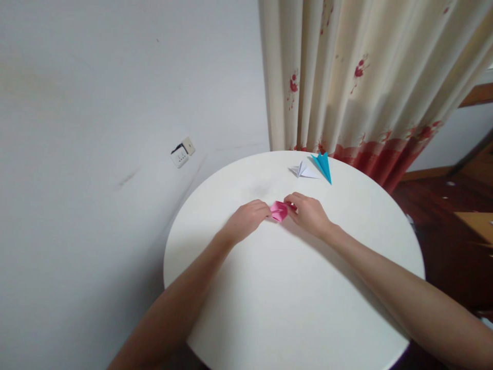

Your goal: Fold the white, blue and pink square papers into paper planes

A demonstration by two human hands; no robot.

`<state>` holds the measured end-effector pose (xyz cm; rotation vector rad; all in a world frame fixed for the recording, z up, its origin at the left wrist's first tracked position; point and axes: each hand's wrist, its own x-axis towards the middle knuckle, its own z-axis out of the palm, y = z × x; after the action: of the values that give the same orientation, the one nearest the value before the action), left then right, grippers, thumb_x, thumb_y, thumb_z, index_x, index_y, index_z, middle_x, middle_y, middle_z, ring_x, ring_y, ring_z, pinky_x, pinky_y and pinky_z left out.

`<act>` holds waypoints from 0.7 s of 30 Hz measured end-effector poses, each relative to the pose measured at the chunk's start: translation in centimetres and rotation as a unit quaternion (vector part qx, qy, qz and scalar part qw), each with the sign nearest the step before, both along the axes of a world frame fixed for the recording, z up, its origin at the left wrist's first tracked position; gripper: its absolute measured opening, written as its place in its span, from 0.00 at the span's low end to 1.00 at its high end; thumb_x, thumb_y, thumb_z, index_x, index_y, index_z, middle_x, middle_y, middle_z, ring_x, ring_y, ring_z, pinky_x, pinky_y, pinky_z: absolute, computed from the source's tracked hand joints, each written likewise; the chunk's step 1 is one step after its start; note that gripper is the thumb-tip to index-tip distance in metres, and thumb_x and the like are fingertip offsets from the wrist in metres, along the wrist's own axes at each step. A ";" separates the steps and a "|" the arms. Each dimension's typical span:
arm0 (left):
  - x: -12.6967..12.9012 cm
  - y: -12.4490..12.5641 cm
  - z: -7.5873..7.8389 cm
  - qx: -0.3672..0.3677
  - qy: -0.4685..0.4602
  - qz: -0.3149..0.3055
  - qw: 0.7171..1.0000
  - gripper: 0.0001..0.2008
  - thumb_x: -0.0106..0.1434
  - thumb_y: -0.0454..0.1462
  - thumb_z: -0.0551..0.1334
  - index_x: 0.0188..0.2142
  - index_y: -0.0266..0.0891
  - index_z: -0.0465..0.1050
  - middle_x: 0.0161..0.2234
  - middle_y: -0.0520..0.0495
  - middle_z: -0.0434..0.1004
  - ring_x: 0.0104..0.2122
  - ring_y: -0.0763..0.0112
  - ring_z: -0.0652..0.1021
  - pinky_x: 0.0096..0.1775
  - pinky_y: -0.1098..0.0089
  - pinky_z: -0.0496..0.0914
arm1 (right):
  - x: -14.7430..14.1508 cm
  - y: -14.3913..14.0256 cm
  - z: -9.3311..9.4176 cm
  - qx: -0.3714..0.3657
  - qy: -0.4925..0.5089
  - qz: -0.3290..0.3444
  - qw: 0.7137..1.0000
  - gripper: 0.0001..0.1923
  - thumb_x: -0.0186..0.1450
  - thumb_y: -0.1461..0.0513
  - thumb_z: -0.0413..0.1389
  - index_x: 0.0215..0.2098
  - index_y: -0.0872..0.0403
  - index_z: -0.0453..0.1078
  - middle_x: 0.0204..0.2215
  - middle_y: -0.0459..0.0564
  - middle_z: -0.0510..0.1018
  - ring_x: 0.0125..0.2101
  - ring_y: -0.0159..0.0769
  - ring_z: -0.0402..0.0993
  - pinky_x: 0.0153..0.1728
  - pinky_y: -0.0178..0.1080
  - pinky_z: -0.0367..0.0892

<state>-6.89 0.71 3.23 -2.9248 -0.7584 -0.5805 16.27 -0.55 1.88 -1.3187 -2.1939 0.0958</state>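
Between my two hands is a piece of folded pink paper (279, 211), its middle opened out and its ends reaching into my fingers. My left hand (248, 220) pinches its left end, and my right hand (307, 211) pinches the right end. Fingertips cover both ends, so the whole shape does not show. Beyond my right hand lie a white folded paper figure (304, 170) and a blue paper plane (323, 166), close beside each other near the far edge of the table.
A round white table (277, 298) bears the papers. Along its left and far side runs a pale wall (115, 103) with a socket (179, 156). A cream curtain (331, 77) with red flowers hangs behind the table. At the right stands a wooden piece of furniture (475, 223).
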 end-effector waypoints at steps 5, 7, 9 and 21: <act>-0.1 0.1 -0.2 -0.014 -0.029 0.011 0.999 0.11 0.70 0.33 0.54 0.45 0.38 0.74 0.39 0.45 0.77 0.42 0.65 0.75 0.47 0.65 0.70 | 0.5 0.5 -0.2 0.005 0.021 0.037 0.999 0.14 0.63 0.73 0.49 0.36 0.53 0.74 0.38 0.50 0.77 0.37 0.35 0.73 0.38 0.34 0.62; -0.2 0.2 -0.2 -0.024 -0.044 0.026 0.998 0.12 0.70 0.32 0.54 0.48 0.40 0.74 0.40 0.45 0.77 0.42 0.66 0.75 0.46 0.66 0.70 | 0.8 0.6 -0.1 0.009 0.034 0.054 0.998 0.15 0.62 0.73 0.49 0.35 0.54 0.75 0.38 0.51 0.76 0.36 0.36 0.73 0.39 0.35 0.64; -0.4 0.2 -0.2 -0.036 -0.059 0.044 0.997 0.12 0.70 0.32 0.54 0.46 0.42 0.75 0.40 0.46 0.75 0.41 0.67 0.75 0.45 0.67 0.70 | 1.0 0.5 0.1 0.009 0.044 0.070 0.997 0.14 0.63 0.72 0.50 0.36 0.55 0.76 0.37 0.53 0.76 0.35 0.36 0.73 0.39 0.36 0.65; -1.1 2.0 -1.5 -0.070 -0.186 0.121 0.973 0.09 0.68 0.33 0.57 0.40 0.39 0.78 0.44 0.46 0.76 0.43 0.69 0.77 0.50 0.66 0.71 | 1.6 1.2 0.2 0.028 0.060 0.098 0.993 0.10 0.67 0.68 0.53 0.37 0.56 0.77 0.34 0.53 0.77 0.32 0.36 0.73 0.36 0.36 0.65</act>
<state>-8.00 2.75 1.76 -2.8109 -1.2207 -1.1043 17.86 0.61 2.06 -1.0377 -2.2005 0.1835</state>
